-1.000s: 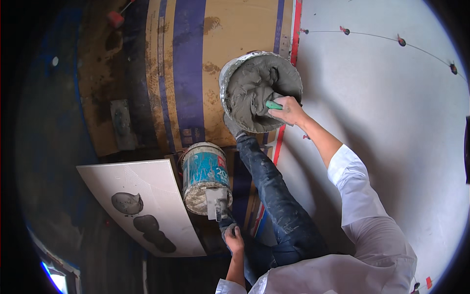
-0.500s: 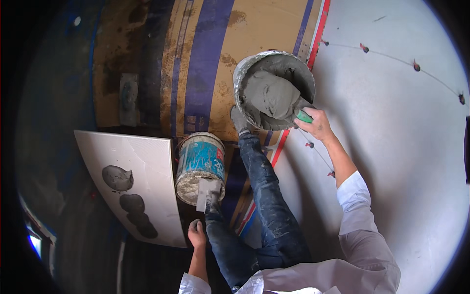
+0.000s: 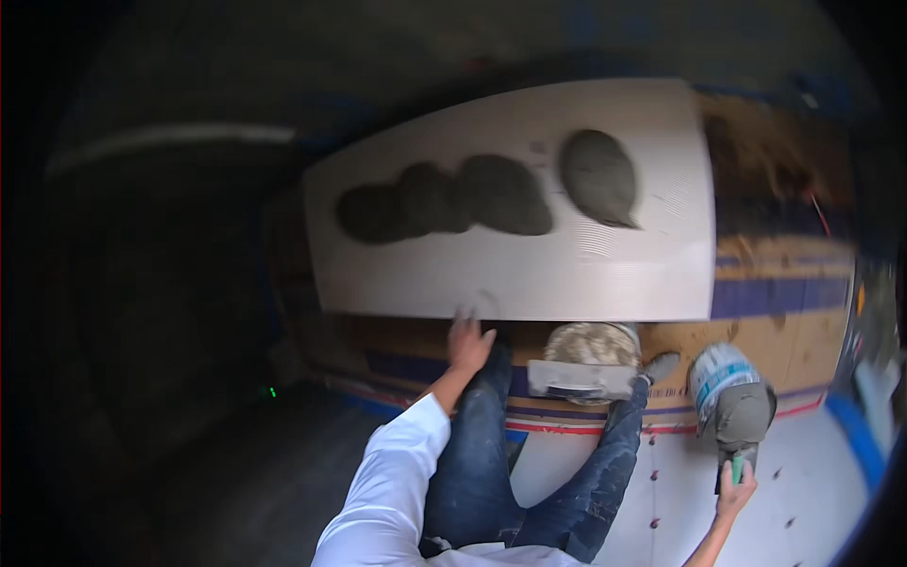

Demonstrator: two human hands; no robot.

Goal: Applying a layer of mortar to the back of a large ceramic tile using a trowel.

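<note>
My right hand (image 3: 737,491) is closed round the green handle of a trowel (image 3: 739,467), whose blade carries a thick lump of grey mortar (image 3: 744,414). The lump overlaps the near rim of a white and blue bucket (image 3: 715,366). Fingers spread and slightly blurred, my left hand (image 3: 469,343) is at the near edge of a large pale tile or panel (image 3: 633,283); whether it touches cannot be told. Several dark grey mortar dabs (image 3: 501,196) lie in a row on the panel, with a separate round dab (image 3: 599,177) to their right.
Between my legs and the panel stands another bucket (image 3: 593,342), with a flat rectangular trowel (image 3: 581,380) on it. Brown cardboard with purple stripes (image 3: 779,298) covers the ground under the panel. Pale flooring with small red clips (image 3: 654,475) lies nearer me.
My view has swung left, so the panel now lies in front. The trowel has lifted mortar out of the bucket. My left hand has reached to the panel's edge and its fingers have spread.
</note>
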